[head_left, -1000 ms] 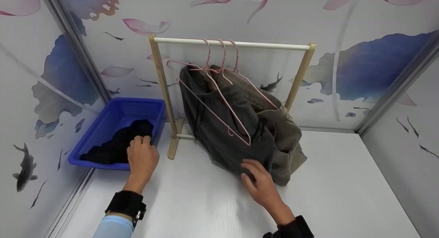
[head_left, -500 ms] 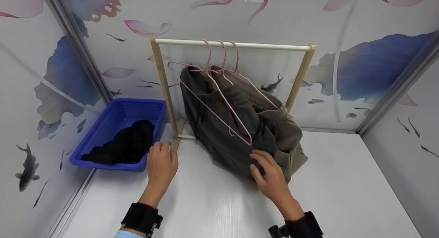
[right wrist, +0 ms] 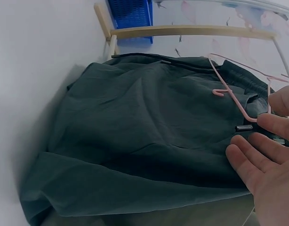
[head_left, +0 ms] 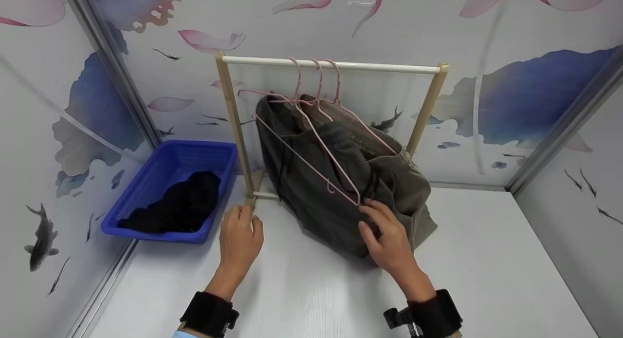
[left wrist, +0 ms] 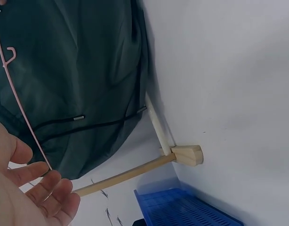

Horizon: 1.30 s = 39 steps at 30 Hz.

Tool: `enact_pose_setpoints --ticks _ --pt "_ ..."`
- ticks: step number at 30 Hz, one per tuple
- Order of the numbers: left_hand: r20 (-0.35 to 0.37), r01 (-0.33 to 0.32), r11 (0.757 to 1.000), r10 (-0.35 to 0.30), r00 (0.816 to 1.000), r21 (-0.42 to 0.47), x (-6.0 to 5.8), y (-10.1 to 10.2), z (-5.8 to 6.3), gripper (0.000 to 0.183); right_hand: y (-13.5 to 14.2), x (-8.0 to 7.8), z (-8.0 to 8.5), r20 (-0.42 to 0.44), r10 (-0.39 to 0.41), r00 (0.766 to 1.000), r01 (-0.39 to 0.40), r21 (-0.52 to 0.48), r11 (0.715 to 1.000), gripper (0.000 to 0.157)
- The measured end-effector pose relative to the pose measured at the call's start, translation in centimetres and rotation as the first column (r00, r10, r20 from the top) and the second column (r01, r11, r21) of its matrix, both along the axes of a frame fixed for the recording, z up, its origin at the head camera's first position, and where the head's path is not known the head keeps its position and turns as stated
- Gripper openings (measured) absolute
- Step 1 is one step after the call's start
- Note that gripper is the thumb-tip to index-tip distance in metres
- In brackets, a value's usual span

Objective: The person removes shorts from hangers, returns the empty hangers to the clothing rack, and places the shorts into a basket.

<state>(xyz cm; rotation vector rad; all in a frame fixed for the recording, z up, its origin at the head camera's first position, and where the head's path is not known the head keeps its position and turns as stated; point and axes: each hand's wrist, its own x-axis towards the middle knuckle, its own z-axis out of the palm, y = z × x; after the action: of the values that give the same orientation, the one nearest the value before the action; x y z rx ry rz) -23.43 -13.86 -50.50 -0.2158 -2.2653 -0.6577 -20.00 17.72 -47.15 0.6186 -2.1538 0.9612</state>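
Observation:
In the head view, dark grey drawstring pants [head_left: 316, 197] hang on a small rack from a pink hanger [head_left: 331, 158]. Behind them to the right hangs an olive-brown garment [head_left: 411, 192]. My right hand [head_left: 389, 238] is at the front of the dark pants, fingers relaxed. Its fingertips are close to the hanger's lower corner; whether they touch it I cannot tell. In the right wrist view, drawstring tips [right wrist: 245, 128] lie beside the fingers. Over the table, left of the pants, my left hand [head_left: 241, 238] holds nothing, its fingers loosely bent.
The rack has a white rail [head_left: 389, 66] and wooden legs [head_left: 234, 123]. Left of it stands a blue plastic basket [head_left: 117, 221] with a black cloth item [head_left: 175, 206] inside. White table [head_left: 311, 299] lies under everything; printed panels enclose the back and sides.
My left hand has come out of the basket, leaving the black cloth, and moved right over the table. The right hand has risen slightly, up and right, toward the hanger's corner.

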Motion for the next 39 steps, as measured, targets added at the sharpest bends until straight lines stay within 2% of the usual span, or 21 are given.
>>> enact_pose_setpoints --ticks 5,21,30,39 --pt "0.039 0.004 1.0 -0.005 0.999 0.014 0.3 0.3 -0.3 0.013 0.1 -0.3 0.9 0.013 0.001 1.0 -0.001 0.004 1.0 0.031" --pt "0.055 0.028 1.0 -0.028 0.998 0.005 0.5 0.5 -0.1 0.014 0.2 -0.9 3.7 0.001 0.04 0.999 -0.04 -0.007 0.999 0.036" --pt "0.027 0.045 0.999 -0.045 0.999 -0.015 0.4 1.2 0.8 0.015 0.5 -1.2 4.9 -0.027 0.042 0.999 -0.042 0.015 0.999 0.039" --pt "-0.025 0.12 0.992 -0.121 0.992 -0.024 0.3 2.7 2.5 0.016 1.1 -1.7 6.2 -0.092 -0.01 0.996 0.011 0.016 1.0 0.041"
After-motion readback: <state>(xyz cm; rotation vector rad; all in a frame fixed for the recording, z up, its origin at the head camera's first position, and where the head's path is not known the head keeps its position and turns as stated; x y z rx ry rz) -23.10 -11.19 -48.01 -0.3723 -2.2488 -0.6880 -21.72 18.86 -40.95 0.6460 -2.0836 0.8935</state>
